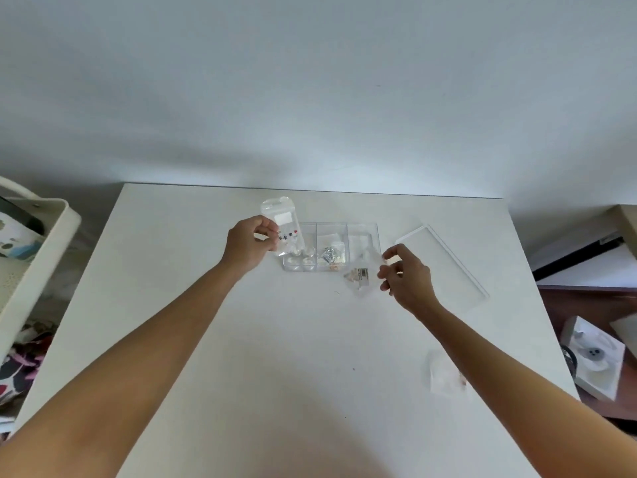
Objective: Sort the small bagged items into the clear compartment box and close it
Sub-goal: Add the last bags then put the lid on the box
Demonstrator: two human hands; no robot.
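Now the left hand [250, 244] pinches a star bag [283, 226] upright above the box's [375, 232] left compartment; lower it flat, clear of the divider. Right hand [405, 276], fingers loosely curled and empty, hovers beside another bag [358, 279].

Place: a home room.
Evidence: plain white counter [241, 339] against grey wall [310, 81]; cream cart [38, 236] of household clutter left of the counter.

Both forearms are showing bare, no sleeves, watches or bands. Left hand [249, 243] and right hand [404, 274] are wearing no gloves or rings, both reaching in beside the compartment box [331, 248]. Nails too blurred to tell.
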